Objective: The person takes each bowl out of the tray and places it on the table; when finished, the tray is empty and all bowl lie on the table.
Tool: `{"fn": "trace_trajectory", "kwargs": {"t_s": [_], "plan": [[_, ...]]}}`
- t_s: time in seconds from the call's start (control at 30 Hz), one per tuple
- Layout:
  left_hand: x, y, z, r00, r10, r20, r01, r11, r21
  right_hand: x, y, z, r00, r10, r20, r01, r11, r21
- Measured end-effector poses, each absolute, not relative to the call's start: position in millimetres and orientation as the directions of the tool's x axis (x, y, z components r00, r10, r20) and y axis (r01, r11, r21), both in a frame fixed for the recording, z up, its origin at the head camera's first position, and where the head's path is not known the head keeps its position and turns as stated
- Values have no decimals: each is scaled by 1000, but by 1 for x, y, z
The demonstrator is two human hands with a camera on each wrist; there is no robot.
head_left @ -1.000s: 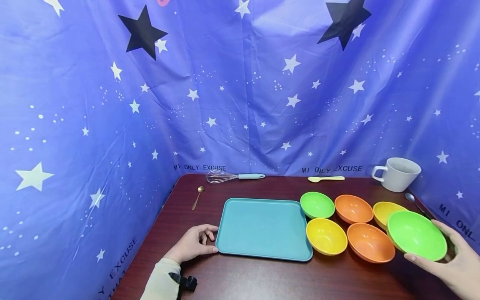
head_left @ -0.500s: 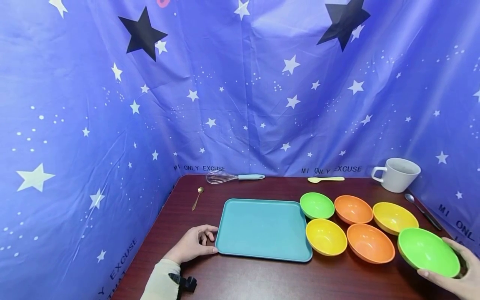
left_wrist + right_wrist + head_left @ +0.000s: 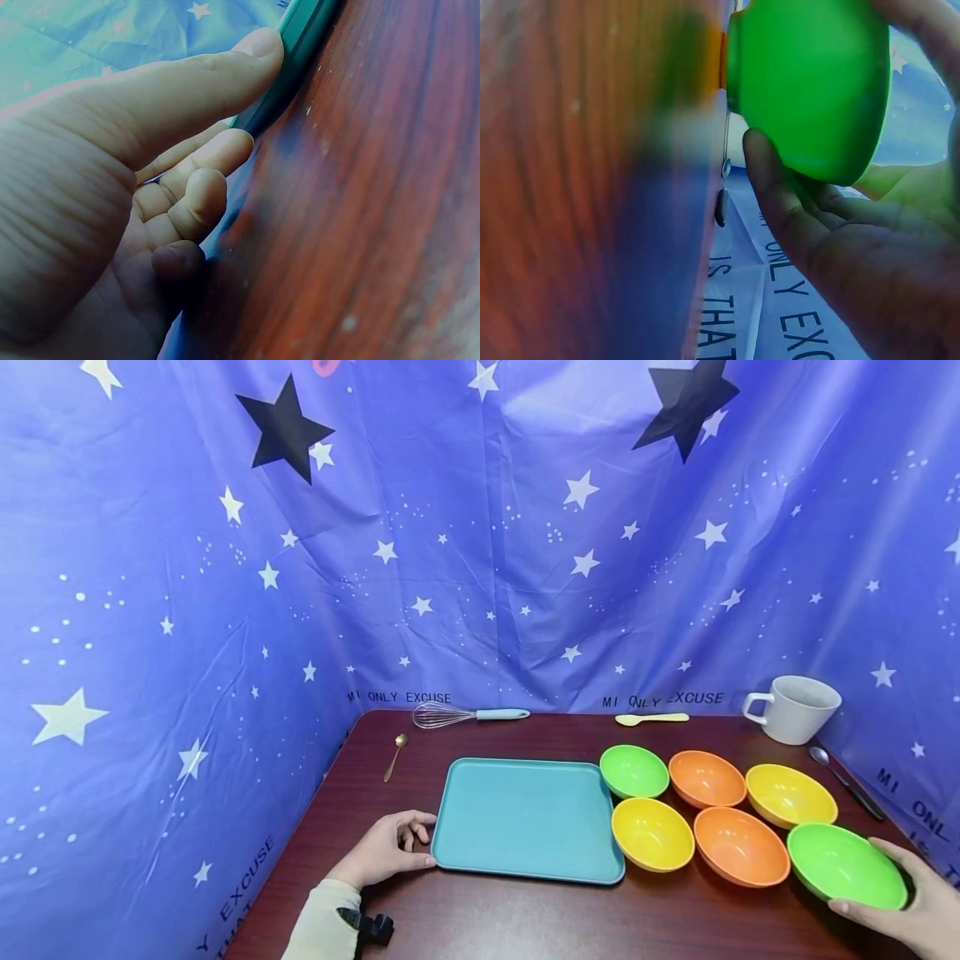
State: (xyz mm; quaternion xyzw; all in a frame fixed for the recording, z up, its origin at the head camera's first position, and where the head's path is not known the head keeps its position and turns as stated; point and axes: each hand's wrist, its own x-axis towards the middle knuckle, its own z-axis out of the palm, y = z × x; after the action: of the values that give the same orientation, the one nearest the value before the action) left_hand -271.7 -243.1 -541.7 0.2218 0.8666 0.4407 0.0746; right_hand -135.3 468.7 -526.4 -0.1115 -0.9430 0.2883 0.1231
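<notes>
My right hand (image 3: 911,897) grips a large green bowl (image 3: 846,865) by its right side, thumb at the near rim and fingers round the far side. In the right wrist view the fingers curve under the wall of the bowl (image 3: 817,90), and its base is right at the tabletop. My left hand (image 3: 390,846) holds the left edge of a teal rectangular tray (image 3: 528,820). The left wrist view has thumb and index finger at the tray's rim (image 3: 300,52), with the other fingers curled below. An orange bowl (image 3: 742,847) is immediately left of the green one.
A yellow bowl (image 3: 791,796), an orange bowl (image 3: 707,779), a small green bowl (image 3: 634,771) and a small yellow bowl (image 3: 653,835) line the tray's right. Behind lie a whisk (image 3: 472,715), yellow spoon (image 3: 652,719), gold spoon (image 3: 396,757), grey mug (image 3: 801,710) and dark-handled spoon (image 3: 847,783).
My right hand has brought the large green bowl down and nearer, off the yellow bowl it overlapped, then slightly left beside the orange bowl. The left hand and tray stay put.
</notes>
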Motion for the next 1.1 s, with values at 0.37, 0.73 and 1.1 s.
{"fn": "trace_trajectory", "kwargs": {"t_s": [0.37,0.73,1.1], "plan": [[-272,-243,-541,-892,449,61,317,521,793,-143,469,-519,-962,272,-10,244,845,-476],[-273,-243,-541,-894,445,56,313,529,789,-145,471,-520,-958,278,-68,275,831,-483],[-274,-241,-542,-891,449,64,319,520,792,-143,472,-524,-957,289,-39,271,833,-483]]}}
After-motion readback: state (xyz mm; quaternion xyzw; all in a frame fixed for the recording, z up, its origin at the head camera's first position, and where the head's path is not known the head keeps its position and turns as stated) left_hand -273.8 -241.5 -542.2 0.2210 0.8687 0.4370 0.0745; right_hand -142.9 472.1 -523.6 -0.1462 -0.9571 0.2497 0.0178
